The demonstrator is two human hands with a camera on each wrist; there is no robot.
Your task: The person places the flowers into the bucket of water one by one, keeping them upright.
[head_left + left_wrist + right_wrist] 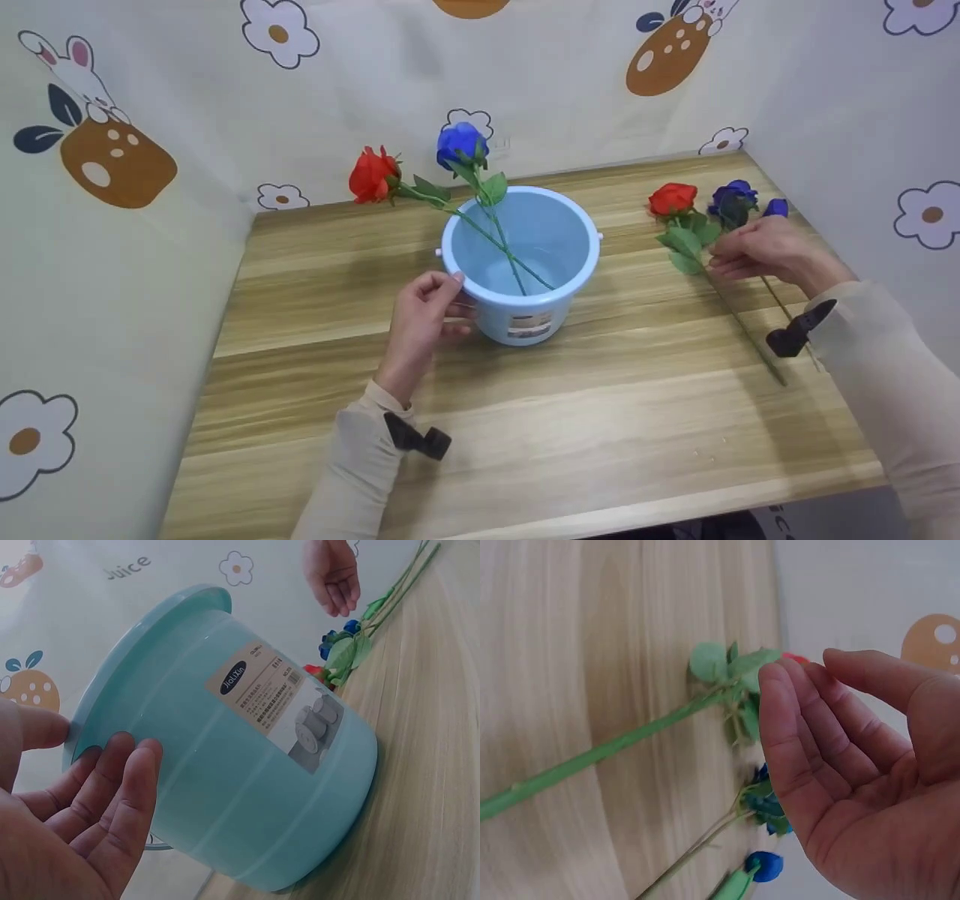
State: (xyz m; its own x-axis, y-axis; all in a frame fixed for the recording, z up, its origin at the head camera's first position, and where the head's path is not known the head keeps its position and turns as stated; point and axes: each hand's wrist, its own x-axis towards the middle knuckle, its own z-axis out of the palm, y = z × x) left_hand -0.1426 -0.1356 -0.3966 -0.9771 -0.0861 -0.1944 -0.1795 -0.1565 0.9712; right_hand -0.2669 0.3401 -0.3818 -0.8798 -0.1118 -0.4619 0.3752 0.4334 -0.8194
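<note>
Left hand (424,311) pinches rim of blue bucket (493,319) holding red rose (373,176) and blue rose (462,146), near worktop's (600,420) back edge; right hand (765,251), fingers loosely bent, empty, hovers by loose roses (673,199) toward back right corner.

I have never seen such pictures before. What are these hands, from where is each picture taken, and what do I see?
No robot: these are a person's left hand and right hand, both bare. The wide picture is taken from the head, the others from each wrist. A bucket stands on a table; the left hand holds it by the rim. A red rose and a blue rose lean in it. On the right lie another red rose, another blue rose and a blue bud. The right hand is near these, apparently empty.
</note>
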